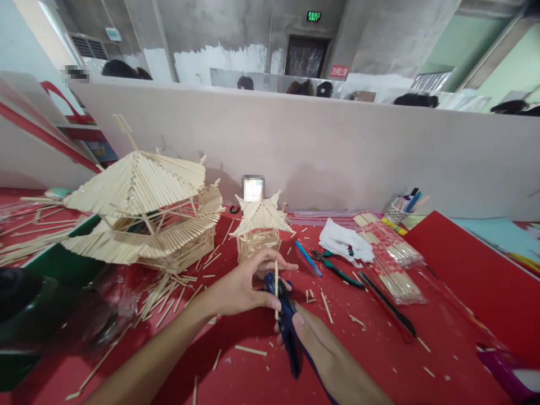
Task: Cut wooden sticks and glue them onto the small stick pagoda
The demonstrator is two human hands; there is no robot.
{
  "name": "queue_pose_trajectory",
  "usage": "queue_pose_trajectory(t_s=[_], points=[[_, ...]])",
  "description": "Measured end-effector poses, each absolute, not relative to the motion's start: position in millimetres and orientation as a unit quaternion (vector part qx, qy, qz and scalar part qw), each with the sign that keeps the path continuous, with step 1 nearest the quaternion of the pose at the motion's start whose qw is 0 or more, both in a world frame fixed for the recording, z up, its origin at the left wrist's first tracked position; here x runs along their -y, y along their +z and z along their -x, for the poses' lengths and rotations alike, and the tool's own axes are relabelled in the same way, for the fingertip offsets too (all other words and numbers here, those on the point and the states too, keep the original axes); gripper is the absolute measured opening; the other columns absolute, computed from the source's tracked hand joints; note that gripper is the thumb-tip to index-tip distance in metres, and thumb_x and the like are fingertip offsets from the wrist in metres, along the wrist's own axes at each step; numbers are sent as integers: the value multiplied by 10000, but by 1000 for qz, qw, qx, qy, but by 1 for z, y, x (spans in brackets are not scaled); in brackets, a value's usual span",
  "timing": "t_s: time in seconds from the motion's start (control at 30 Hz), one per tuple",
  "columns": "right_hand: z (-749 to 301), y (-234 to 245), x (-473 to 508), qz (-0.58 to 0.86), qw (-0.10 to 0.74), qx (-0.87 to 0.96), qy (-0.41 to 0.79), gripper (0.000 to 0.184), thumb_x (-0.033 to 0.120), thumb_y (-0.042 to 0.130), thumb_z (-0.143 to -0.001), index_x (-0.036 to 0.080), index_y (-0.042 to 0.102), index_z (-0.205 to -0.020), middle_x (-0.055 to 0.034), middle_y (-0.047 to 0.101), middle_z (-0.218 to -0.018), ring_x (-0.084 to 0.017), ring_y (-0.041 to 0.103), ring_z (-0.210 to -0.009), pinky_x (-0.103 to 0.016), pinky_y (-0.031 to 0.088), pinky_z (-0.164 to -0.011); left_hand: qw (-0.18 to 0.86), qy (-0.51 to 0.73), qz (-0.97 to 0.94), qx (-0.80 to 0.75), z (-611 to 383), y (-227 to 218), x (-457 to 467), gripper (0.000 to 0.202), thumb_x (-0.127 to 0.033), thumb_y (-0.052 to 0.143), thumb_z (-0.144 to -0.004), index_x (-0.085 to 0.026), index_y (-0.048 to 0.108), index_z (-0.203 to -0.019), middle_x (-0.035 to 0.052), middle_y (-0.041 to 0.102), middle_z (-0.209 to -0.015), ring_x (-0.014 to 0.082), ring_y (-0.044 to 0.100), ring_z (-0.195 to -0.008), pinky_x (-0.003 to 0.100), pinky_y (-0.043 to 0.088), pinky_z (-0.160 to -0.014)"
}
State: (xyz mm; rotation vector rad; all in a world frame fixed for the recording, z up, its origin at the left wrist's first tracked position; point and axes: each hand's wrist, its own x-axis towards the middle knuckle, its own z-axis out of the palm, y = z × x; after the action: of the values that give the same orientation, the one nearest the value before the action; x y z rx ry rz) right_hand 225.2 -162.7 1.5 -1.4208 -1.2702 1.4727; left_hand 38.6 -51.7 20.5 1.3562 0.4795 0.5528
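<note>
My left hand (248,284) pinches a thin wooden stick (277,281) near its lower end and holds it upright. Wrapped around the handles of dark blue cutting pliers (287,323) is my right hand (312,337). The pliers' head lies right behind the stick; whether the jaws close on it I cannot tell. Just beyond my hands stands a small pavilion model (258,225) made of sticks. To the left is a larger stick pavilion (147,208) with two tiers of roof. Loose sticks (162,298) and short cut pieces lie around both models.
On the right are green-handled pliers (337,270), a blue pen (308,259), white tissue (343,239), bagged sticks (396,264), a black rod-like tool (390,306) and a red board (476,275). A dark bottle (29,315) stands at left. A pale partition (295,140) runs behind.
</note>
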Motion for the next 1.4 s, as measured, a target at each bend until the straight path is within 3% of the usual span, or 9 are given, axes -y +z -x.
queue_pose_trajectory(t_s=[0.23,0.6,0.9,1.13,1.4], points=[[-227,1,166,561,346,503,558,655,685,457,-904,215,614,-1332,-121,654,-1283,-307,586,-1196,-409,439,-1042,719,258,-611,-208,-39,19,52,476,-129,810,-731,-229,458,-1035,174,560,-1392,236,681,-1046,347,519,-829],[-228,5,163,547,334,535,550,619,643,434,-926,237,584,-1369,-89,597,-1378,-303,461,-1347,-466,328,-1138,717,246,-625,-186,-37,16,50,472,-132,791,-753,-223,445,-1060,199,555,-1384,245,683,-1057,362,521,-846],[-230,-2,166,569,336,528,533,635,685,445,-897,234,630,-1304,-106,656,-1277,-315,544,-1250,-445,429,-1050,720,234,-620,-205,-37,13,48,493,-155,808,-734,-222,430,-1042,159,619,-1289,229,688,-1008,344,540,-799],[-227,-13,169,589,320,513,535,725,766,395,-865,204,656,-1242,-97,736,-933,-262,678,-866,-350,526,-833,720,237,-620,-202,-37,13,48,513,-173,834,-707,-215,437,-1030,133,674,-1174,226,689,-998,342,540,-806],[-215,-18,178,610,339,491,521,790,792,306,-871,187,625,-1266,-87,714,-816,-238,668,-755,-317,537,-755,733,230,-608,-200,-38,15,49,520,-236,859,-688,-211,432,-984,122,687,-1133,196,691,-926,280,536,-722]])
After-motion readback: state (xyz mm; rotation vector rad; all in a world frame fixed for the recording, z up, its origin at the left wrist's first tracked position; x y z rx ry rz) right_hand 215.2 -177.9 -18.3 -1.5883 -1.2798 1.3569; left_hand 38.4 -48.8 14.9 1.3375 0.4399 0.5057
